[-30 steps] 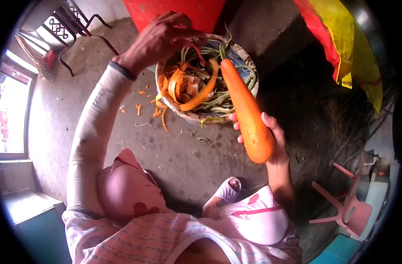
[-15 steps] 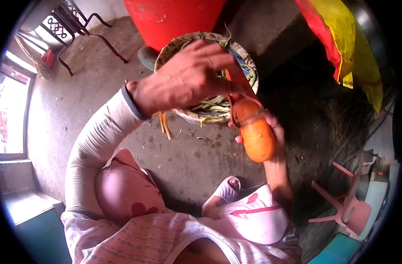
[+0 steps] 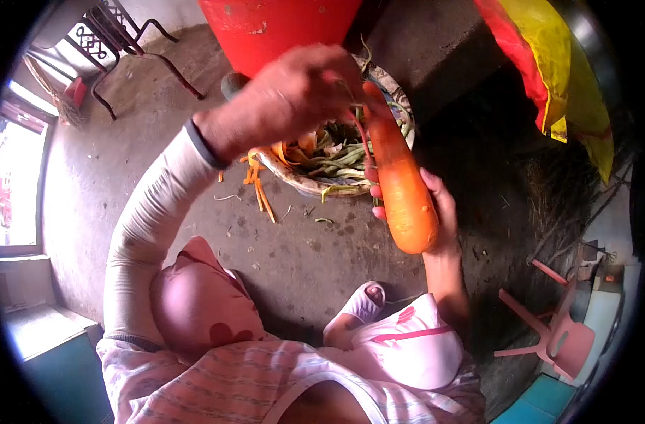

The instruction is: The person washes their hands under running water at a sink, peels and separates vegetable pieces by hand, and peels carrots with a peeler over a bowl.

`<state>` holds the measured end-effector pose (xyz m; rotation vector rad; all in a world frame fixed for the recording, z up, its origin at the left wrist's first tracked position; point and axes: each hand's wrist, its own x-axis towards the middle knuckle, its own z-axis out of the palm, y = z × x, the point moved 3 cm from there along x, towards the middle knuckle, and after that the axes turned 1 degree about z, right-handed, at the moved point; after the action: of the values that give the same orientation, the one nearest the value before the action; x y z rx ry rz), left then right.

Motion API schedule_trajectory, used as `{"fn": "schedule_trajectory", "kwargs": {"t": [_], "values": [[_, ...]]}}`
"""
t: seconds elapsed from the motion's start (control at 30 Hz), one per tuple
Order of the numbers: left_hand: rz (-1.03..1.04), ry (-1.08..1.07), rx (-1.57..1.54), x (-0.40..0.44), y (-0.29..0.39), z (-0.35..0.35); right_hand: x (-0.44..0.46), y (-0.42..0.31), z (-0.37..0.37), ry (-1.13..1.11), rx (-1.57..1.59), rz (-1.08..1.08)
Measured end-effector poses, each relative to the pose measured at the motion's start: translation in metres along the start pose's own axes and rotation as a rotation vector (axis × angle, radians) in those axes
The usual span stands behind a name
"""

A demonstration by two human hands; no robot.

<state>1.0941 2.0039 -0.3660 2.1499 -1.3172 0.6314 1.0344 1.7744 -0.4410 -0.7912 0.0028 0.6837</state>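
Note:
My right hand (image 3: pixel 441 201) is wrapped round a large orange carrot (image 3: pixel 407 205), its thick end towards me and its narrow end pointing up and away. My left hand (image 3: pixel 287 92), in a pale arm sleeve, is closed above the carrot's narrow end and smeared by motion. It grips a red-framed peeler (image 3: pixel 363 134), whose thin frame shows beside the carrot; the blade cannot be made out. Below both hands stands a round basket (image 3: pixel 315 188) with long green bean-like strips (image 3: pixel 344 159) and orange peelings (image 3: pixel 283 152) in it.
A big red tub (image 3: pixel 280 28) stands behind the basket. More orange peelings (image 3: pixel 262 198) lie on the concrete floor. A pink plastic chair (image 3: pixel 566 339) is at the right, a metal-legged chair (image 3: pixel 114 42) at the upper left. Yellow and red sheeting (image 3: pixel 548 63) hangs upper right.
My left hand has moved up and left with the peeler, from partway along the carrot towards its narrow end. The carrot has tipped slightly, and more of its length shows.

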Motion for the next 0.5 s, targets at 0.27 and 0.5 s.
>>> {"fn": "schedule_trajectory", "kwargs": {"t": [0.27,0.5], "values": [[-0.111,-0.039,0.029,-0.014,-0.042,-0.006,-0.008,0.004,-0.009,-0.078,0.002,0.072],[-0.174,0.119,0.146,-0.022,-0.052,-0.023,-0.010,0.006,-0.005,-0.064,0.135,0.009]]}}
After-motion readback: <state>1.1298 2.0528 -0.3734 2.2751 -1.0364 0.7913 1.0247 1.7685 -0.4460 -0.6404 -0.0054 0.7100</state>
